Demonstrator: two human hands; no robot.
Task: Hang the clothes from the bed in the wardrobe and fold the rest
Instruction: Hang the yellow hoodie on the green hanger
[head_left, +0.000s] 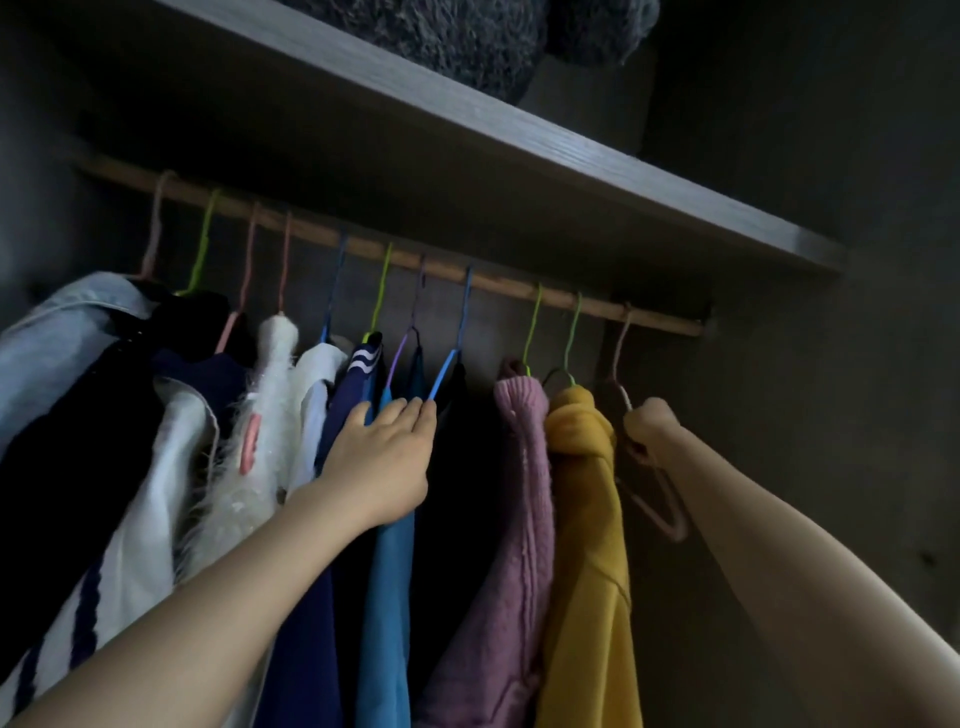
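Presently an empty pink hanger is held by the right grip, fingers curled tight round its neck just under the hook. The hook appears to be caught over the far end of the wooden rail, straight above this grip. The hanger's long axis runs up and down through the fist, with its shoulders dangling below. No garment is carried on it.

Just left of this grip hangs a yellow sweater, then a pink sweater beside it. The left grip is laid flat, fingers straight, against a blue garment and the arm of a blue hanger. It is well apart from the pink hanger, with both sweaters between, so the right grip is judged the nearer. A lift of the hook upward off the rail is probably called for.

Above the rail a shelf is noted, with a grey fluffy bundle on it. No brand, label or writing can be read. The bed is not in view.
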